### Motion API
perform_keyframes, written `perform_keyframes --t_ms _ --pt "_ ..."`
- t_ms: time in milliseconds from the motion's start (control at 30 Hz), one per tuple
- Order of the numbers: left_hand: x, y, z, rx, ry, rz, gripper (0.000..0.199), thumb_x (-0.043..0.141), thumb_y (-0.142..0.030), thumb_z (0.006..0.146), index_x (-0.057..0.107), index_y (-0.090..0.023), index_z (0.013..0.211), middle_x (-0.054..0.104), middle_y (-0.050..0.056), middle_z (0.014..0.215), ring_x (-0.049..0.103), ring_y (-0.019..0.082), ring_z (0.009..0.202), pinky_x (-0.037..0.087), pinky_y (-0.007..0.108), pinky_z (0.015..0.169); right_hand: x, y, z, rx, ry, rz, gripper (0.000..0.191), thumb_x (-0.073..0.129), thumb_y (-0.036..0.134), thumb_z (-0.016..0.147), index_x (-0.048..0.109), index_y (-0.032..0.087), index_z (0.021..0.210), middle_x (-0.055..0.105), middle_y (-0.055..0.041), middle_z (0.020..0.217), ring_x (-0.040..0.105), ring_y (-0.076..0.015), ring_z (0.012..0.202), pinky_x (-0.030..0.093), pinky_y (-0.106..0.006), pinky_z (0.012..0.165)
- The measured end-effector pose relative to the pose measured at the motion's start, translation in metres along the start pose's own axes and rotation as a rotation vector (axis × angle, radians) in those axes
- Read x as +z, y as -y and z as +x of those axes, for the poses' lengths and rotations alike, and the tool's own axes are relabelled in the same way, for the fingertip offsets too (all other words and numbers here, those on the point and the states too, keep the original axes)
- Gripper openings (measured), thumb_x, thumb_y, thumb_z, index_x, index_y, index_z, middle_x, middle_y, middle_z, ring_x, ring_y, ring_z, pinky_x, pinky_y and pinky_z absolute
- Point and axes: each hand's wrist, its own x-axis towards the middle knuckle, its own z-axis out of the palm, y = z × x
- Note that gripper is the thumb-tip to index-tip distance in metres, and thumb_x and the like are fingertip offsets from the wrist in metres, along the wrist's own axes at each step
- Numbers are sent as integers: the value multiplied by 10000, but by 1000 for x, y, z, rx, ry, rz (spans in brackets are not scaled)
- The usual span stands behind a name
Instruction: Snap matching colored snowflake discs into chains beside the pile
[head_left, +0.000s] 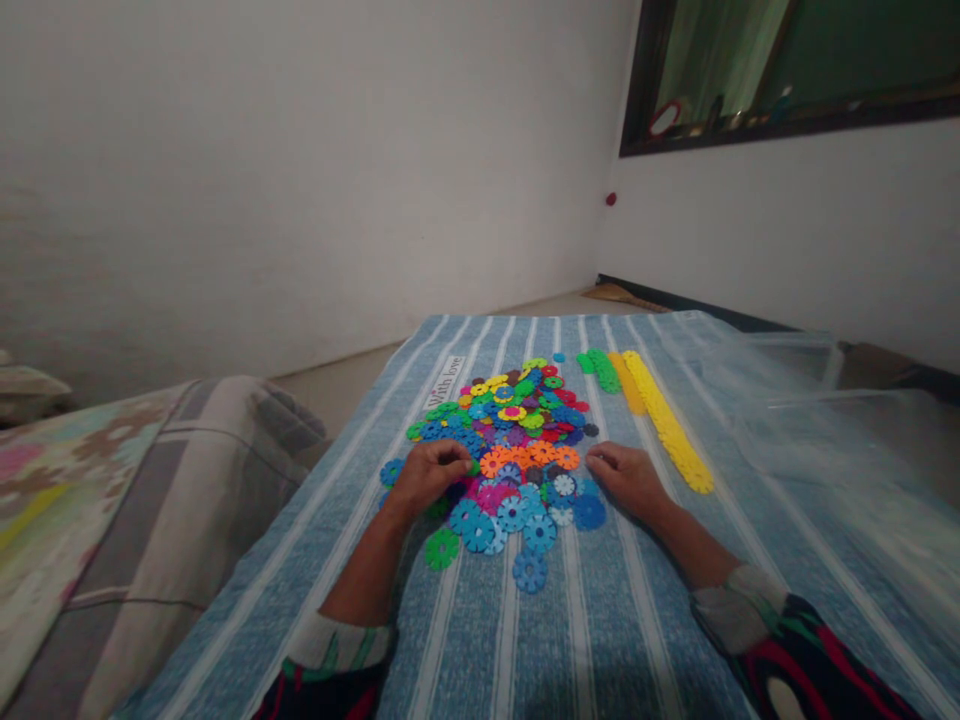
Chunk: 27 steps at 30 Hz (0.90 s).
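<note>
Left grip (429,472): thumb and finger pinched together on a green disc (473,467), mostly covered by the fingertips, just at the left of some orange discs (541,455). Right grip (628,480): fingers curled, tips close by the orange discs' right end; couldn't tell if fully together or holding anything.

Mixed pile of notched discs (512,412) lay between and beyond the hands, many overlapping, lower ones hidden; left hand covered some too. Light blue discs (513,513) spread on the near side, a lone blue disc (530,571) nearest the wearer.

Right of the pile, overlapping rows: green row (604,370), short yellow-orange row (628,385), long yellow row (667,425); single discs hard to separate.

Far right, clear plastic containers (847,450), blurred, outlines faint, contents unreadable. All on a tabletop (465,660) under blue-and-white striped cloth, near edge cut off. Both sleeves (330,665) cut off at bottom. Draped furniture (202,480) at left, cut off by frame; window (795,70) upper right, small items on its ledge too dim to name.
</note>
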Motion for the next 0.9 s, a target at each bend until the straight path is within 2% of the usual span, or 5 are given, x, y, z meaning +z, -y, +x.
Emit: perform_keyframes --t_ms 200,333,533,700,900 --pt "13 -10 -4 29 -36 -101 188 646 -359 653 641 -174 687 603 -21 592 536 126 559 425 254 555 3 8 -7 -110 -70 -13 325 458 356 901 742 199 879 755 -69 819 696 -200 739 459 -267 696" --pt "31 -20 -10 85 -34 -136 168 658 -332 662 660 -165 683 625 -10 607 544 130 577 432 262 583 12 24 -14 -247 -87 14 311 463 332 934 744 201 908 764 -85 886 707 -194 805 475 -256 753" --pt "59 -36 -22 156 24 -149 151 631 -299 701 692 -164 670 656 6 647 567 136 615 434 250 600 25 47 -23 -426 -48 99 234 522 306 937 722 187 922 749 -72 816 686 -170 716 480 -241 703" --pt "75 -39 -27 275 53 -132 144 601 -257 738 696 -171 672 678 9 685 605 143 673 460 250 670 27 55 -26 -420 41 212 216 533 296 944 695 178 1027 743 -69 880 684 -167 757 485 -241 724" --pt "83 -33 -27 402 16 3 165 559 -252 834 699 -175 794 710 37 785 645 160 751 493 271 724 25 51 -21 -331 9 275 197 542 277 914 710 182 875 705 -35 741 647 -146 654 451 -225 649"
